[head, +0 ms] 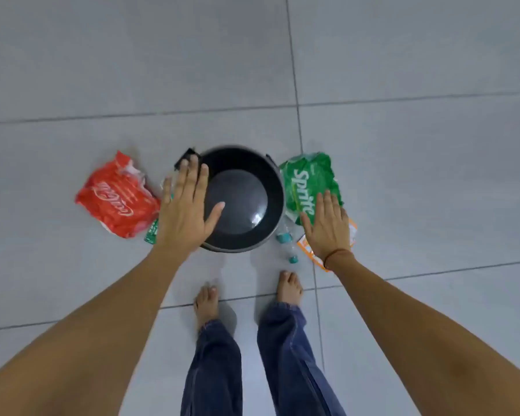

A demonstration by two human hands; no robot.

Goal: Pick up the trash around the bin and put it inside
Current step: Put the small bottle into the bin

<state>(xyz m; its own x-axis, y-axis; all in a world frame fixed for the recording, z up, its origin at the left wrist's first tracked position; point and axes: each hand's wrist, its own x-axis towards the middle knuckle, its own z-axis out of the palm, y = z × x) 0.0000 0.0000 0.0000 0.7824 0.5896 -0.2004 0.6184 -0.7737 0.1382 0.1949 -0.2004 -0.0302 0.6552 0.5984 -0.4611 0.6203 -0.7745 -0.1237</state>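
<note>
A round black bin [275,187] stands on the tiled floor in front of my bare feet, with nothing visible inside. A crumpled red Coca-Cola wrapper [116,198] lies to its left. A crumpled green Sprite wrapper [308,183] lies to its right. My left hand [185,210] hovers flat and open over the bin's left rim, holding nothing. My right hand [327,226] hovers open over the lower edge of the Sprite wrapper and an orange-and-white wrapper [309,250]. A clear plastic bottle with a teal cap [285,235] lies near the bin's right side.
A small black item [185,159] lies at the bin's upper left, partly behind my fingers. A green scrap [151,232] shows under my left wrist. A second teal cap [293,259] lies near my right foot [288,288]. Grey tiles spread all around.
</note>
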